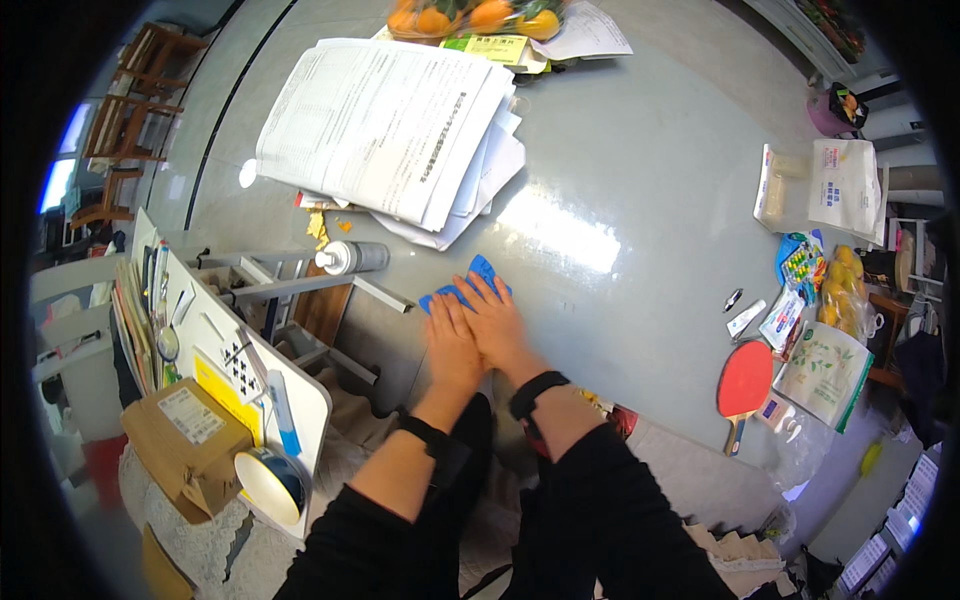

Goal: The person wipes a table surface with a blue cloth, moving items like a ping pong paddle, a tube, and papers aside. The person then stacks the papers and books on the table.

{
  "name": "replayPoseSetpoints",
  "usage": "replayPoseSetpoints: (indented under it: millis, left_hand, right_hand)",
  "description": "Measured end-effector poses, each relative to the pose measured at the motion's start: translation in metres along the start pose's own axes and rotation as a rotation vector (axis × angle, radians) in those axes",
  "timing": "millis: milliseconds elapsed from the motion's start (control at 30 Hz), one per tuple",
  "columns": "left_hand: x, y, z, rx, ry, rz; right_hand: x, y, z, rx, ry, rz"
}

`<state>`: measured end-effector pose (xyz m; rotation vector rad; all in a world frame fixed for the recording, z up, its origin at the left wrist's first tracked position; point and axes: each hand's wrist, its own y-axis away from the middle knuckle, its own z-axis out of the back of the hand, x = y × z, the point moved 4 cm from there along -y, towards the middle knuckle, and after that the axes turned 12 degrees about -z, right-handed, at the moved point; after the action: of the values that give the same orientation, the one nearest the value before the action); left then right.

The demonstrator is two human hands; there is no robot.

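Observation:
A folded blue cloth [484, 268] lies flat on the glossy grey tabletop [637, 187], close to its near edge. Both hands press on it side by side, touching each other. My left hand [455, 345] rests on the cloth's left part with the fingers stretched forward. Against it, my right hand [496, 322] covers the middle and right part, its fingers also extended. Neither hand's fingers plainly close around the cloth; the palms' undersides are hidden. To the left of the hands, a white and grey pump bottle [352, 257] lies on its side.
A thick stack of papers [375, 127] lies ahead, with bagged oranges [491, 15] behind. At right are a red table tennis paddle [745, 379], a tube [746, 318], packets and bagged yellow fruit [841, 292]. At left, a white side table [319, 397] holds a cardboard box [187, 446] and a bowl [270, 486].

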<state>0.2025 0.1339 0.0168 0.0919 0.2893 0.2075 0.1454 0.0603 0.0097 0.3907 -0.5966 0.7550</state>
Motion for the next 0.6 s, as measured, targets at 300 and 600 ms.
replayPoseSetpoints:
  millis: [300,600]
  left_hand:
    - [-0.210,0.053,-0.079,0.159,0.133,-0.199]
    - [-0.197,0.015,-0.057,0.043,0.215,-0.789]
  right_hand:
    - [-0.126,0.192,0.077,0.019,0.012,-0.265]
    - [-0.115,0.220,0.044,-0.409,0.106,-0.853]
